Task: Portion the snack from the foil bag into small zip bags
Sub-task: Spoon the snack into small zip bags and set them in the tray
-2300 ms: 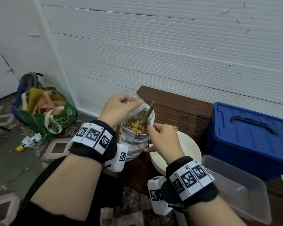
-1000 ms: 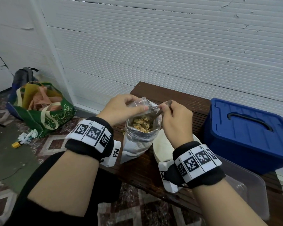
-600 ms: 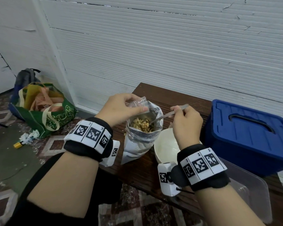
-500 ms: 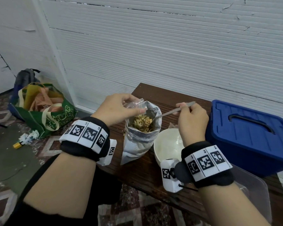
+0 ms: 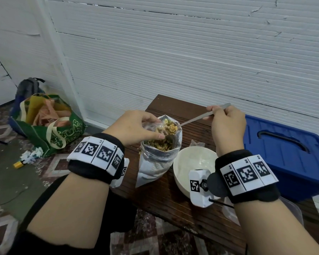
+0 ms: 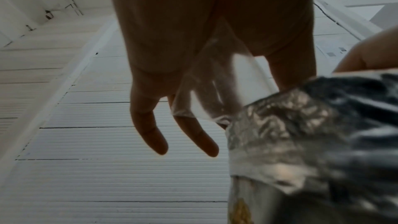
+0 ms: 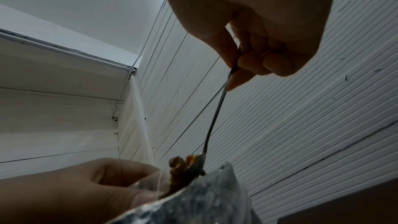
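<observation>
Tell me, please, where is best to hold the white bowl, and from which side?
Probably the bowl's near rim, taken from above on the person's side, thumb inside. It sits upright and open on the table; the foil bag crowds its left and the blue box stands on its right.

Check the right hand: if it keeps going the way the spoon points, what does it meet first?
Probably the clear small zip bag that the left hand pinches open over the silver foil snack bag. The right hand aims the loaded metal spoon there; depth is uncertain.
</observation>
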`<state>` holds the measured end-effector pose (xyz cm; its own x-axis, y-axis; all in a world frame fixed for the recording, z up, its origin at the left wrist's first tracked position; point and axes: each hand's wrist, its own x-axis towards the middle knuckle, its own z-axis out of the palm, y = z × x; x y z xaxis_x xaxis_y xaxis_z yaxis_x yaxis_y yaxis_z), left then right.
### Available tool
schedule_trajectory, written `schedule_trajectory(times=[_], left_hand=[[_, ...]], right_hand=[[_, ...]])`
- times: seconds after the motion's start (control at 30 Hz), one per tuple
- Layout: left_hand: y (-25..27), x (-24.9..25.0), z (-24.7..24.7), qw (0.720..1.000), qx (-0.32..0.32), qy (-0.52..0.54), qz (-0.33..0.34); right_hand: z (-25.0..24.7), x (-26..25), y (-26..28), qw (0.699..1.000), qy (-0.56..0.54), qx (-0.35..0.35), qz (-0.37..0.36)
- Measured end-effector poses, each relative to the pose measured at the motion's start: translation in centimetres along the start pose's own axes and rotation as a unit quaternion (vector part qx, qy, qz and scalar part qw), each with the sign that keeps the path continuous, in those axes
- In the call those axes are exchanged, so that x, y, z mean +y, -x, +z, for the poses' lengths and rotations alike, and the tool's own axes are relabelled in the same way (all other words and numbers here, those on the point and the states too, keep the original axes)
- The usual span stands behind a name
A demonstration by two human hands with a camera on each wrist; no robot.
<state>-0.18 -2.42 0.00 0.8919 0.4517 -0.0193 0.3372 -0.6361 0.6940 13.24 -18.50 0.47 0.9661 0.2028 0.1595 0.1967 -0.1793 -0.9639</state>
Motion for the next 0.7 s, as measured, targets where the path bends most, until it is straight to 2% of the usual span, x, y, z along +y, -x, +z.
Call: schedule_trajectory(times=[0.43,0.57,0.7], left_hand=[[-0.3,0.8,1.5,0.999,0.022,-0.029,0.025],[-0.4,0.6,1.6,0.999,0.036,-0.019,0.031],[-0.4,0.5,1.2,0.999,0.045,0.008,0.022]], right_hand=[[1.2,0.9,0.2,0.996,-0.044,-0.080,0.017],[0.9,0.9,0.5,0.990,-0.077,-0.111,-0.038],[0.2,0.5,0.8,0.983,-0.111,-0.108,-0.096]])
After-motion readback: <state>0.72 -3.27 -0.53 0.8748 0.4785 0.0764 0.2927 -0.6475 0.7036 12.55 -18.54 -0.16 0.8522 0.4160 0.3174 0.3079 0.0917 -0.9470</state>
